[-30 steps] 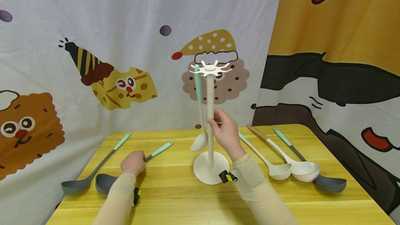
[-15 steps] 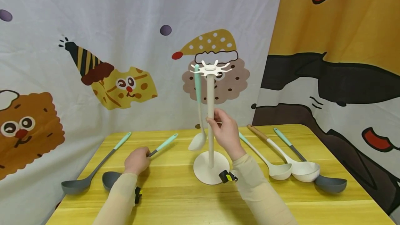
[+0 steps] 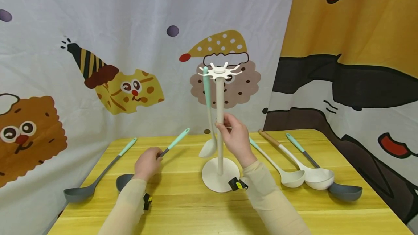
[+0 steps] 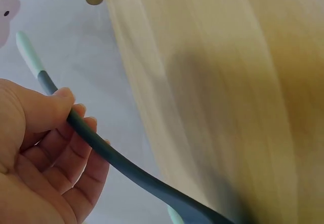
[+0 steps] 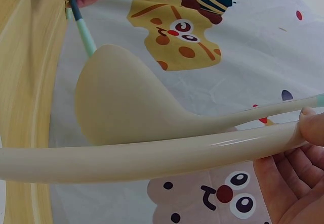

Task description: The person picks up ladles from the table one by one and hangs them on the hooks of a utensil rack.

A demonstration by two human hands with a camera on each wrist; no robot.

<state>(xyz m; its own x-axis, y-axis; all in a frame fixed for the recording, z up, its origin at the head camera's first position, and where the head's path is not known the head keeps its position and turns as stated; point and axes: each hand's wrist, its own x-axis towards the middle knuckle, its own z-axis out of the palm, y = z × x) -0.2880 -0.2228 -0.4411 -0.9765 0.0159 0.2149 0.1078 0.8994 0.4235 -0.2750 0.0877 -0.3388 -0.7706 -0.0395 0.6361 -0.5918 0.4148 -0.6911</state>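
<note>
My left hand (image 3: 148, 164) pinches the dark shaft of a grey ladle with a mint handle (image 3: 179, 137). In the left wrist view the thumb and fingertips close on the ladle's shaft (image 4: 126, 166) just below the mint part. Its bowl is partly hidden behind the forearm in the head view. My right hand (image 3: 239, 140) grips the post of a cream utensil stand (image 3: 220, 95) about halfway up. From one hook of the stand's top hangs a cream ladle with a mint handle (image 3: 207, 149); its bowl (image 5: 121, 97) lies alongside the post in the right wrist view.
Another grey ladle (image 3: 81, 193) lies at the table's left. On the right lie a cream ladle (image 3: 292, 179), a white ladle with a brown handle (image 3: 318, 180) and a grey ladle (image 3: 346, 192), side by side. A printed curtain (image 3: 140, 6) hangs behind the wooden table (image 3: 183, 209).
My left hand has moved right and slightly up with the grey ladle, whose handle end has risen. The hanging ladle swayed slightly. My right hand stays on the post.
</note>
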